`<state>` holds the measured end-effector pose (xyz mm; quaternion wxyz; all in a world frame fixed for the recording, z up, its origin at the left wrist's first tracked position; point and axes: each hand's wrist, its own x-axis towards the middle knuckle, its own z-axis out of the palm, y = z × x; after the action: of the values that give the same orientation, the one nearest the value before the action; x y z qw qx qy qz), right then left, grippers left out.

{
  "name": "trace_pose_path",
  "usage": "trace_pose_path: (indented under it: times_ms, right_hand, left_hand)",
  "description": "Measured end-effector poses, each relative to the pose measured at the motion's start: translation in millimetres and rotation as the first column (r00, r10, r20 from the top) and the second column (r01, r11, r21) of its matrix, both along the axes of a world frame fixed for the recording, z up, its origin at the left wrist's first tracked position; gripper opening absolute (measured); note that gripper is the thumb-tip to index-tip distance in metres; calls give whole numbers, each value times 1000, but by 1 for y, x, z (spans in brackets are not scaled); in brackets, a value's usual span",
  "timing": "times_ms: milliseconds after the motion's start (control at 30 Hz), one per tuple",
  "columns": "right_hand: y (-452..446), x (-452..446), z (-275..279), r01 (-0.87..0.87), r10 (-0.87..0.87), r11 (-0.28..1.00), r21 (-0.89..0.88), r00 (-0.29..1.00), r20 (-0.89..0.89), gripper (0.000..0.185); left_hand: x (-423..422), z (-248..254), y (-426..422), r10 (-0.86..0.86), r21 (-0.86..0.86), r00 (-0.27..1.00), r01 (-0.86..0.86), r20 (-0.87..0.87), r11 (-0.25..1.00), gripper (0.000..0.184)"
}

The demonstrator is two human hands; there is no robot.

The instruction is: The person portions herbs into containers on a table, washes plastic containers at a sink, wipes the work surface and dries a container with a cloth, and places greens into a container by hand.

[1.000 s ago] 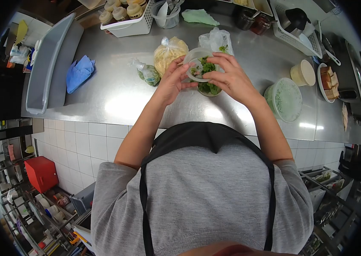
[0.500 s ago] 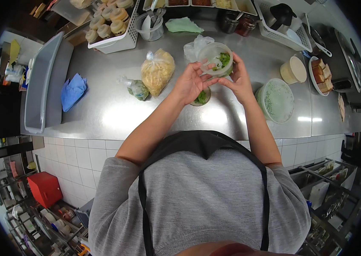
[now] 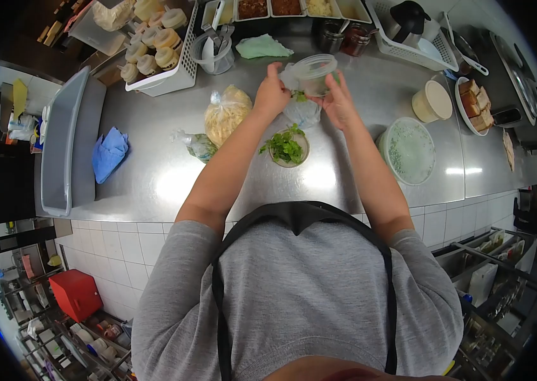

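Clear plastic, round, wide-rimmed tub (image 3: 314,70): one, held above the stainless-steel table (image 3: 160,127), its mouth facing up. Right hand (image 3: 341,111): fingers clamped on the tub's side nearest this hand. Left hand (image 3: 271,98): on the tub's other side, apart from it; thumb raised, fingers beside a small green sprig (image 3: 298,96); whether they pinch it, I cannot tell. Shallow round dish (image 3: 304,157) of leafy green herbs (image 3: 285,146): one, between the forearms, nearer the torso than either hand. Crumpled translucent plastic bag (image 3: 303,114): one, between hands and dish.
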<state>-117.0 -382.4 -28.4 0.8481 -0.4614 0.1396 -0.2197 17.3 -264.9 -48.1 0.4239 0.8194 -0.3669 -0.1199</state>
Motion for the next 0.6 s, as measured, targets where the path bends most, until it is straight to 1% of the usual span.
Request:
trace_pose_path:
  times_ms: [33,67,100,133,167,200,233,267,300,333,367,400,433,467,500,533,567,600]
  right_hand:
    - [1,5,0,-3,4,1000,6,999,-53,59]
    - [2,7,0,5,-7,1000,-18,992,-129,65]
    - [1,10,-3,4,-6,1000,-12,992,-125,65]
    - [-2,13,-8,-5,-14,996,-87,977,-211,68]
    - [-5,15,-12,-24,-25,986,-163,956,-293,70]
    - [-4,16,-9,-30,-18,986,-161,956,-292,70]
    - [-3,15,-4,-41,-21,982,-187,947,-321,71]
    - [-1,14,2,-52,-26,976,-212,936,-350,72]
    - [0,14,9,-55,-23,976,-212,937,-349,72]
    - [2,13,15,-78,-29,963,-257,920,-390,72]
    - [5,11,18,-104,-37,949,-299,901,-431,72]
    - [8,9,18,-104,-37,949,-298,901,-433,72]
    - [10,9,20,-130,-18,938,-322,908,-419,73]
    - [10,9,21,-154,-1,925,-349,914,-405,74]
    - [8,8,20,-148,-7,925,-349,914,-405,74]
    - [4,8,16,-174,-5,918,-356,893,-449,76]
    - [1,8,12,-202,-1,911,-359,870,-493,78]
    - [-2,9,6,-200,-3,912,-359,871,-492,78]
  left_hand:
    - [3,-4,2,1,-1,1000,-1,4,1000,54]
    - [7,-8,4,-31,-118,976,6,-215,993,48]
    - [11,-10,9,-86,-228,904,-13,-419,974,45]
    - [17,-12,14,-81,-221,905,-15,-418,975,45]
    - [25,-13,18,-94,-193,953,38,-289,980,32]
    - [30,-13,21,-112,-159,982,87,-155,983,20]
    - [25,1,25,-105,-157,982,81,-155,984,20]
    - [20,16,29,-20,-58,999,22,36,998,11]
    - [17,26,31,45,28,971,-53,234,998,8]
    - [19,24,30,47,29,971,-56,233,998,8]
    - [20,21,28,58,31,949,-71,309,997,11]
    - [22,21,26,66,29,921,-83,384,996,14]
    - [25,23,23,65,27,921,-82,385,996,14]
    - [28,25,19,61,83,991,-72,123,994,16]
    - [28,29,16,63,137,987,-42,-150,990,20]
    - [28,32,16,56,136,987,-36,-149,990,20]
    - [28,35,19,70,93,947,-43,-313,995,22]
    - [28,37,21,76,51,881,-59,-468,997,25]
